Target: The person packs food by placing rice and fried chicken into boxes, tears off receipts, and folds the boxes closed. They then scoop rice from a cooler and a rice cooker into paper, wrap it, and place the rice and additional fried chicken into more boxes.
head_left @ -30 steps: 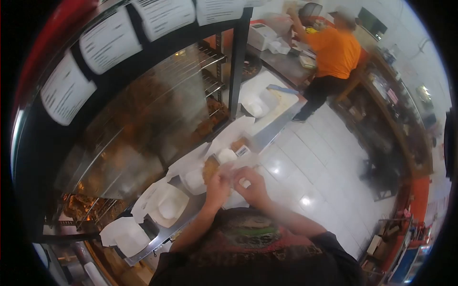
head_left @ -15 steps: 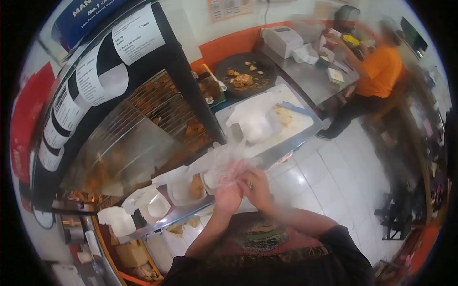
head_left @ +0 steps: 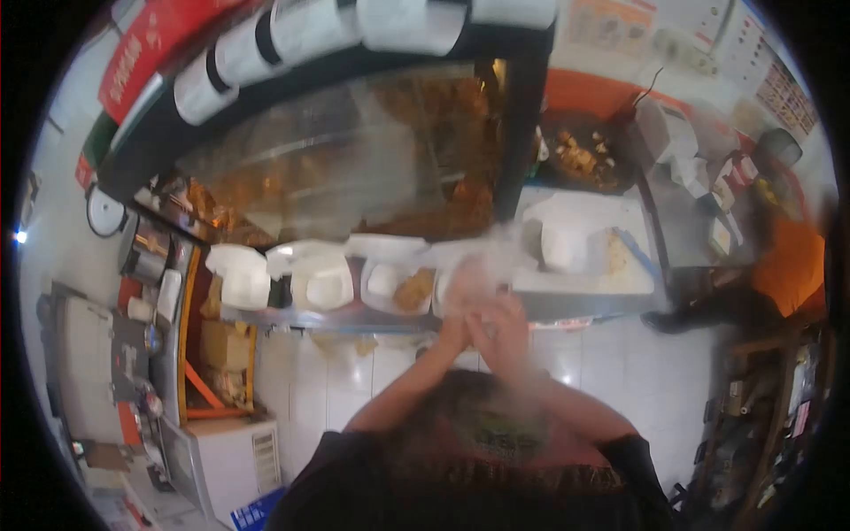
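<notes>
My left hand [head_left: 467, 296] is raised over the front counter, its fingers blurred and covered by thin, clear plastic that looks like a disposable glove [head_left: 485, 261]. Close against its wrist side, my right hand [head_left: 501, 326] has its fingers bent and pinched on the plastic. Just left of my hands sits an open white takeaway box [head_left: 379, 281] with a piece of fried chicken [head_left: 413, 290] in it. Another white box is partly hidden behind my left hand. Further left, two more open boxes [head_left: 323, 288] stand in the row.
Behind the boxes rises a glass food cabinet [head_left: 328, 159]. To the right lies a white cutting board [head_left: 584, 281] with white packaging [head_left: 567, 243] and a blue-handled tool [head_left: 633, 252]. A dark mortar [head_left: 553, 173] holds food scraps. A person in an orange shirt [head_left: 794, 265] stands far right.
The view has swung left and levelled, so the box row now runs straight across. My hands stay together at the plastic, with the left more blurred. The other person appears further right.
</notes>
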The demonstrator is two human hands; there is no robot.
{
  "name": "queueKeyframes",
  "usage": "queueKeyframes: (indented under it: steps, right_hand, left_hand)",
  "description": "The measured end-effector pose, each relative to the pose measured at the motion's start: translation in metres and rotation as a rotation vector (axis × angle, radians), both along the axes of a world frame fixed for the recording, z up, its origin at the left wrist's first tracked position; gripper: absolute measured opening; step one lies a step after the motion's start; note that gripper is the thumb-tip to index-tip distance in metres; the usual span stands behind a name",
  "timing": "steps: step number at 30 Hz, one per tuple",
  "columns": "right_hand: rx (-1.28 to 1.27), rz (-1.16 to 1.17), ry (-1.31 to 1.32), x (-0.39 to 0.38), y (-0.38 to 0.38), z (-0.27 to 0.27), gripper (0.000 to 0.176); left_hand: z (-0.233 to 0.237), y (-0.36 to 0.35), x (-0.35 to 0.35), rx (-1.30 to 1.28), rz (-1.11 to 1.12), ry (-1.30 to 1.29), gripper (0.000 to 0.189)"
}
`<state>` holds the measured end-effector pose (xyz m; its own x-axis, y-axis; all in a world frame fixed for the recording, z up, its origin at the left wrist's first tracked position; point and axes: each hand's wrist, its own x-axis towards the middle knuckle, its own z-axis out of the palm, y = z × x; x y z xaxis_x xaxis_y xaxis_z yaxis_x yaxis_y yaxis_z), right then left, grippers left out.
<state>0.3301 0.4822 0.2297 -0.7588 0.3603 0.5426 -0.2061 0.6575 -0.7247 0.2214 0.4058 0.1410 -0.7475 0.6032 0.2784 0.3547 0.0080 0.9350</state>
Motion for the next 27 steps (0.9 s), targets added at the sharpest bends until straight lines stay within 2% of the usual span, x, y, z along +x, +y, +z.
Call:
queueKeyframes:
  steps: [2,4,7,10,11,15,18,19,20,22,24,27]
  right_hand:
    - [-0.115,-0.023,0.029,-0.007,-0.011,0.012,0.016]
    - [-0.235,-0.04,0.075,-0.02,-0.017,0.016,0.014]
    - [-0.148,0.15,-0.033,-0.034,-0.017,0.0,0.009]
    - [-0.104,0.317,-0.045,-0.041,-0.028,0.003,0.006]
    - [-0.023,0.442,-0.082,-0.041,-0.029,0.007,0.006]
    - [-0.105,0.795,-0.254,-0.05,-0.033,0.032,0.004]
    - [-0.329,0.742,0.132,-0.086,-0.024,0.036,0.016]
    - [-0.424,0.445,0.1,-0.099,-0.02,0.04,0.029]
    - [-0.509,0.145,0.074,-0.114,-0.016,0.044,0.043]
    - [-0.632,-0.047,-0.167,-0.153,-0.01,0.048,0.069]
    - [-0.614,-0.079,-0.208,-0.181,-0.021,0.035,0.077]
    - [-0.447,-0.156,-0.07,-0.208,-0.046,0.02,0.084]
  left_hand:
    - [-0.005,-0.002,-0.014,0.213,0.084,-0.408,0.063]
    - [0.072,-0.012,0.005,0.443,-0.005,-0.717,0.088]
    - [0.097,-0.029,0.002,0.557,-0.074,-0.767,0.09]
    - [0.091,-0.047,-0.02,0.62,-0.174,-0.815,0.085]
    - [0.083,-0.055,-0.032,0.661,-0.2,-0.864,0.085]
    - [0.078,-0.072,-0.05,0.586,0.018,-0.828,0.079]
    - [0.087,-0.084,-0.05,0.637,0.142,-0.689,0.068]
    - [0.116,-0.085,-0.048,0.581,0.308,-0.722,0.071]
    - [0.116,-0.093,-0.052,0.674,0.261,-0.737,0.071]
    - [0.114,-0.118,-0.057,0.861,0.165,-0.76,0.072]
    - [0.107,-0.132,-0.056,0.913,0.157,-0.623,0.066]
    - [0.111,-0.145,-0.06,0.889,0.16,-0.476,0.06]
